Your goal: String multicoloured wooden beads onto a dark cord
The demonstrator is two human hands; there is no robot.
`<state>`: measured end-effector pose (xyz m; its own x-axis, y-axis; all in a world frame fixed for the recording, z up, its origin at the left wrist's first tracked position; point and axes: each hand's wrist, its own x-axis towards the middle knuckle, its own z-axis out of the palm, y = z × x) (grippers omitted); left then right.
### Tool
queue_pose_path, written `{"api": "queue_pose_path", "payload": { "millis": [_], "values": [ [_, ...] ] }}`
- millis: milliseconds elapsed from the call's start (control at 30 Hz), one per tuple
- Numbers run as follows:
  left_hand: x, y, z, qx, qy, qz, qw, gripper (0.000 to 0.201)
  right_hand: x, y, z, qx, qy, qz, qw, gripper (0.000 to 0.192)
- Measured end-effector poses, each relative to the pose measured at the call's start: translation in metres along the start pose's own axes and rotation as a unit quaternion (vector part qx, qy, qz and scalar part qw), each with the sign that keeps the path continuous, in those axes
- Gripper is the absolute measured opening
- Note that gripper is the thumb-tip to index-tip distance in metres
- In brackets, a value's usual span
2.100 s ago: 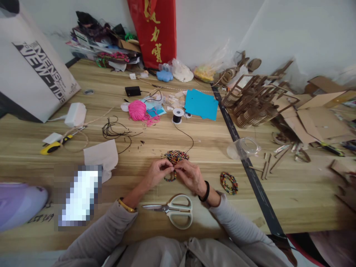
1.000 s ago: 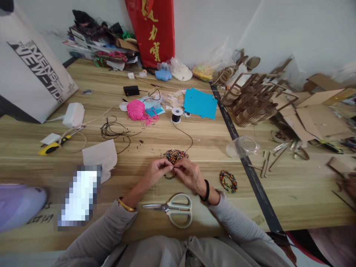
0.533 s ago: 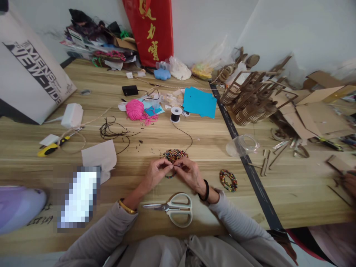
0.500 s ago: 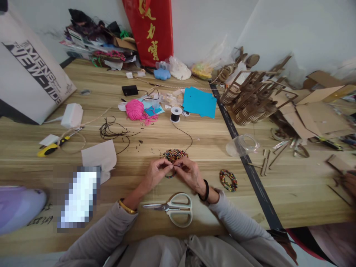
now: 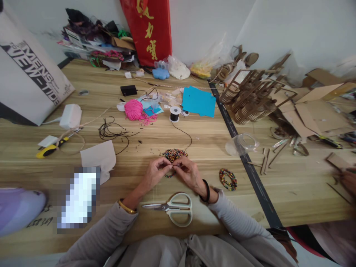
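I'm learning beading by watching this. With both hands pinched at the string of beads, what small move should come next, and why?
Probably pick one more bead from the bead pile just beyond the fingers. Both the left hand and right hand pinch the short beaded strand, which looks much shorter than the finished bracelet; black cord still runs to the spool.

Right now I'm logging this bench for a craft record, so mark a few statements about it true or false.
1. Both the left hand and the right hand pinch a string of beads. True.
2. The scissors lie beyond the bead pile. False: they lie nearer the person than the hands.
3. A finished bead bracelet lies right of the right hand. True.
4. The yarn ball is blue. False: it is pink.
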<state>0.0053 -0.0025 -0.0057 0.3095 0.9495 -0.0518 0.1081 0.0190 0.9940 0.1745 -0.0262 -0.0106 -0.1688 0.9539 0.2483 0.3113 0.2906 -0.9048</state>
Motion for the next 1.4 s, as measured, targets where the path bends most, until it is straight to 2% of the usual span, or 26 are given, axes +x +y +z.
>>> {"api": "queue_pose_path", "payload": {
  "millis": [200,400,667,767,867,1000,1133,1300,1400],
  "values": [
    [-0.0001,0.0002,0.0007,-0.006,-0.009,-0.012,1.0,0.018,0.0021,0.0008,-0.0028,0.049,-0.026,0.024,0.998,0.019],
    [-0.0002,0.0009,0.0005,-0.009,-0.011,-0.013,1.0,0.017,0.002,0.0008,-0.0012,0.119,-0.05,0.091,0.987,0.028],
    [-0.0007,-0.001,0.0011,0.024,-0.003,-0.004,1.0,0.015,0.0016,0.0025,-0.0003,0.168,-0.051,0.144,0.974,0.033],
    [-0.0019,0.0001,0.0018,0.044,-0.001,0.012,0.999,0.012,0.0014,0.0023,0.0,0.174,-0.05,0.151,0.972,0.034],
    [-0.0038,0.0006,0.0031,0.104,0.016,0.055,0.993,0.008,0.0014,0.0023,0.0002,0.17,-0.05,0.148,0.973,0.034],
    [-0.0063,-0.0025,0.0043,0.2,0.042,0.17,0.964,0.008,0.0012,0.0036,0.0005,0.16,-0.052,0.144,0.975,0.033],
    [-0.0083,-0.0054,0.0032,0.295,0.055,0.285,0.911,0.012,0.0008,0.0044,0.0003,0.16,-0.063,0.151,0.973,0.032],
    [-0.0093,-0.007,-0.001,0.386,0.048,0.366,0.845,0.015,0.0025,-0.0002,-0.0025,0.169,-0.084,0.157,0.969,0.033],
    [-0.0094,-0.0084,-0.004,0.397,0.013,0.392,0.83,0.016,0.0039,-0.0022,-0.0047,0.175,-0.096,0.16,0.967,0.033]
  ]
}}
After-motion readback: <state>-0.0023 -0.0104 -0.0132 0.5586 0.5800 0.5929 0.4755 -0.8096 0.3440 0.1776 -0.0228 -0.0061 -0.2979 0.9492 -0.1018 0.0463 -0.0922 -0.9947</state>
